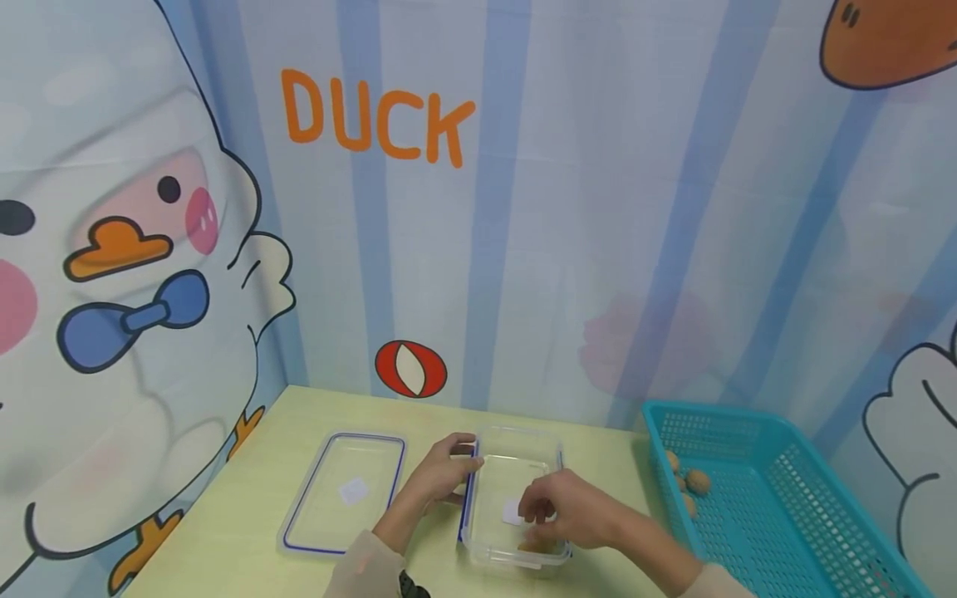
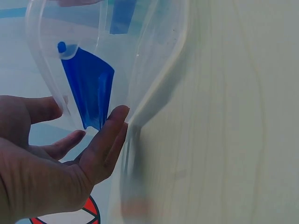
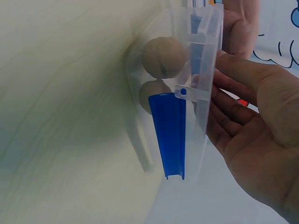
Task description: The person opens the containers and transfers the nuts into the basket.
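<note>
A clear plastic food container with blue side latches sits on the table. My left hand grips its left side, thumb at the rim and fingers along the outer wall. Over the container's near right part, my right hand reaches past the rim with its fingers pointing down and loosely bent. Nothing shows between those fingers in the right wrist view. Two walnuts, one in front of the other, lie in the container against its wall. A white label shows on the container's bottom.
To the left lies a clear lid with a blue seal and a white label, flat on the pale yellow table. A turquoise plastic basket stands at the right, several walnuts at its left side. A duck-print curtain hangs behind.
</note>
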A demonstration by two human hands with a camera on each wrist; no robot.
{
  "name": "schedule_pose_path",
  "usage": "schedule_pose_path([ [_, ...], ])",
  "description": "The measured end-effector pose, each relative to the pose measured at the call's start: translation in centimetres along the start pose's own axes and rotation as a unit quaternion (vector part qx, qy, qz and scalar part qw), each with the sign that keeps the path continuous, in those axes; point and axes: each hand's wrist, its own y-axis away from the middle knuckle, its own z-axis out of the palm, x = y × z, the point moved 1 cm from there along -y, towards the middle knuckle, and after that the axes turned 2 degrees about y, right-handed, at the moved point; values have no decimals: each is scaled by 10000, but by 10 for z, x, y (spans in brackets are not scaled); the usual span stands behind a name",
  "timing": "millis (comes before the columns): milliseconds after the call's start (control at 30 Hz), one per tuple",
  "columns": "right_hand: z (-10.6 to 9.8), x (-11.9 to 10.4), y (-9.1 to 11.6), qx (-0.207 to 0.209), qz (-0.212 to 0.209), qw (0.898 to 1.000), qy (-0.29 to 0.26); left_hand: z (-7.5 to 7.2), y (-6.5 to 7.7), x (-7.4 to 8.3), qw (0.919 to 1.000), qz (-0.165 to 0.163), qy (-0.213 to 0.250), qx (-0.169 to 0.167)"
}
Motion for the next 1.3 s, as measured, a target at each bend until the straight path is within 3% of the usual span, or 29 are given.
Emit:
schedule_pose_path([
  [167,9,4,-1,-187,115,9997,111,0,-1,0,10000,-3,17,-20],
  [433,14,4,-3,-253,-175,9974,655,-1,-2,2,10000,9,71,-50],
  [1033,17,7,-7,-469,-302,9933,1010,0,-4,-5,10000,-18,30,-14],
  [1300,17,7,-8,-415,-348,9949,854,0,-4,-2,10000,-30,53,-24],
])
